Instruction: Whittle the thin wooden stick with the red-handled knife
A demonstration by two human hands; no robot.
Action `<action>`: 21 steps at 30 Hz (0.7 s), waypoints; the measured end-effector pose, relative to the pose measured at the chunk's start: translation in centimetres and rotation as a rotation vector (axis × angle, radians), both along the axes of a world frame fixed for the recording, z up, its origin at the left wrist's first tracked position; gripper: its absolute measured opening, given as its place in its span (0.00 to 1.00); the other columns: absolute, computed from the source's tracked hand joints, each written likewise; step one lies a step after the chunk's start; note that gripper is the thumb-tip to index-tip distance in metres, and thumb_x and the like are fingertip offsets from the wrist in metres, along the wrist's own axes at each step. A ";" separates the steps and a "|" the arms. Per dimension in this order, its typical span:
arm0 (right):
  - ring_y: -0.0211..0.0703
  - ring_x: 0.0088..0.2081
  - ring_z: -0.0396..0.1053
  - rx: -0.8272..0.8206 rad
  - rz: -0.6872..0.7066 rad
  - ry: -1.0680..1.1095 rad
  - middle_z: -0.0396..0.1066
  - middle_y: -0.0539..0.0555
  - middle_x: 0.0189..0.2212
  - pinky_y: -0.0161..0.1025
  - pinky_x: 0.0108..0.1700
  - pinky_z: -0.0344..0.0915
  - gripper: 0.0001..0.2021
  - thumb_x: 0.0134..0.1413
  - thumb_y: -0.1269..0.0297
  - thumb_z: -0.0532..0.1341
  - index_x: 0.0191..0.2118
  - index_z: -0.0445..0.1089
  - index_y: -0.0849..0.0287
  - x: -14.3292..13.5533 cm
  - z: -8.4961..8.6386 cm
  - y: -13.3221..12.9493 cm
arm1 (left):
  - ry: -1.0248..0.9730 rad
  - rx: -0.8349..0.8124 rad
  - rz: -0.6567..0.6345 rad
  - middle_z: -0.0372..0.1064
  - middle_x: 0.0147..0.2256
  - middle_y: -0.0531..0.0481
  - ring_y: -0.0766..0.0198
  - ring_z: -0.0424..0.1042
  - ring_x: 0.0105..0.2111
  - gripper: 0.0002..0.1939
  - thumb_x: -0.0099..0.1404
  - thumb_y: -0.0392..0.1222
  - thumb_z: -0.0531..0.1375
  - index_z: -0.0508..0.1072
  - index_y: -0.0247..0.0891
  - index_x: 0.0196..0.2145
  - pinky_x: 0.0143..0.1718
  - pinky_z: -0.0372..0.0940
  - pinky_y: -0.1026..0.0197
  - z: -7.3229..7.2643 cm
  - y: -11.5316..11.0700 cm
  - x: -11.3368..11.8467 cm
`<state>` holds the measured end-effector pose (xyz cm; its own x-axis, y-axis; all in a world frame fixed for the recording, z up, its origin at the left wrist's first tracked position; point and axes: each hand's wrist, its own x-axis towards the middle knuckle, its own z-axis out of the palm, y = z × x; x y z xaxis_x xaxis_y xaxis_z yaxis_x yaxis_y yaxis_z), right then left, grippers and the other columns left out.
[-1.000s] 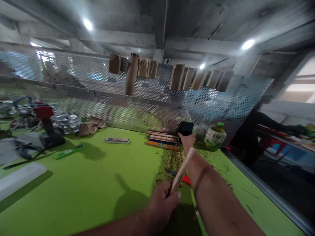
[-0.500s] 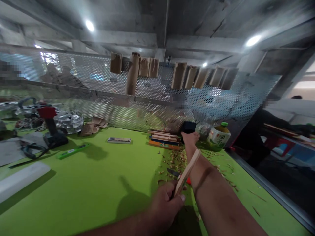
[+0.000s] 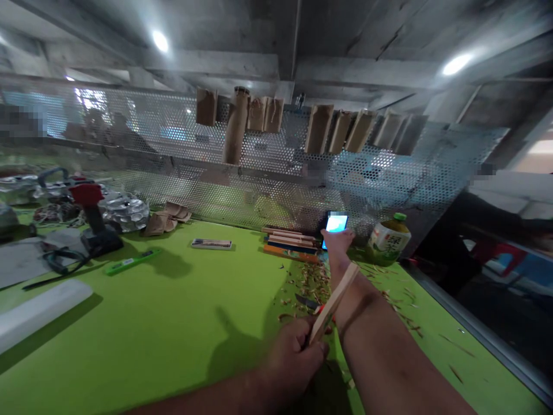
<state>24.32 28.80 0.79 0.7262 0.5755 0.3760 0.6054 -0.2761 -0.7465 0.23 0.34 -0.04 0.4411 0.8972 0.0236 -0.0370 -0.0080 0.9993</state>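
My left hand (image 3: 298, 351) is closed around a flat wooden stick (image 3: 339, 294), which slants up to the right past my right forearm. At the far side of the green table, my right hand (image 3: 339, 239) has its thumb and fingers at the sides of a smartphone (image 3: 337, 222). The phone stands upright near the perforated panel with its screen lit, and my hand covers much of its lower part. On the table beneath the stick lies a knife (image 3: 306, 301) with a dark blade and a red handle, partly hidden. Curled wood shavings (image 3: 313, 279) surround it.
Left of the phone lie stacked wooden strips (image 3: 291, 242); a bottle of green tea (image 3: 389, 239) stands to its right. Further left are a small case (image 3: 211, 244), a green cutter (image 3: 133, 262), a red-and-black power tool (image 3: 95, 219) and a white block (image 3: 43, 311). Perforated metal panel (image 3: 276, 167) behind.
The phone's screen has gone from dark to bright while my right hand stays at it. My left hand keeps the stick in nearly the same place. The view has shifted slightly.
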 end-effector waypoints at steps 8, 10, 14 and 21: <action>0.65 0.56 0.57 -0.016 -0.103 -0.015 0.56 0.73 0.56 0.53 0.56 0.58 0.48 0.38 0.48 0.68 0.61 0.49 0.70 -0.6 -0.5 -0.8 | -0.080 0.008 -0.004 0.52 0.23 0.57 0.70 0.52 0.24 0.14 0.56 0.40 0.57 0.73 0.34 0.40 0.26 0.49 0.66 -0.3 -0.3 -0.1; 0.65 0.56 0.58 0.001 -0.105 -0.050 0.56 0.73 0.57 0.53 0.55 0.59 0.49 0.41 0.43 0.65 0.62 0.48 0.69 -0.4 -0.3 -1.7 | -0.068 -0.027 -0.011 0.52 0.22 0.58 0.70 0.52 0.23 0.14 0.57 0.40 0.57 0.73 0.34 0.41 0.24 0.49 0.67 -0.2 -0.4 -0.1; 0.58 0.59 0.55 0.078 -0.001 -0.425 0.59 0.69 0.57 0.51 0.59 0.53 0.35 0.54 0.48 0.57 0.60 0.52 0.68 2.1 0.7 -4.1 | -0.047 -0.049 -0.006 0.53 0.21 0.59 0.72 0.52 0.20 0.15 0.57 0.40 0.57 0.72 0.33 0.41 0.21 0.49 0.68 0.2 -0.6 -0.2; 0.49 0.56 0.64 -0.104 0.670 -1.195 0.59 0.59 0.62 0.47 0.58 0.58 0.19 0.62 0.68 0.47 0.56 0.63 0.59 9.0 1.1 -6.8 | -0.013 -0.048 -0.064 0.53 0.21 0.60 0.73 0.54 0.17 0.14 0.59 0.40 0.56 0.70 0.34 0.43 0.16 0.55 0.70 -0.5 -0.5 -0.2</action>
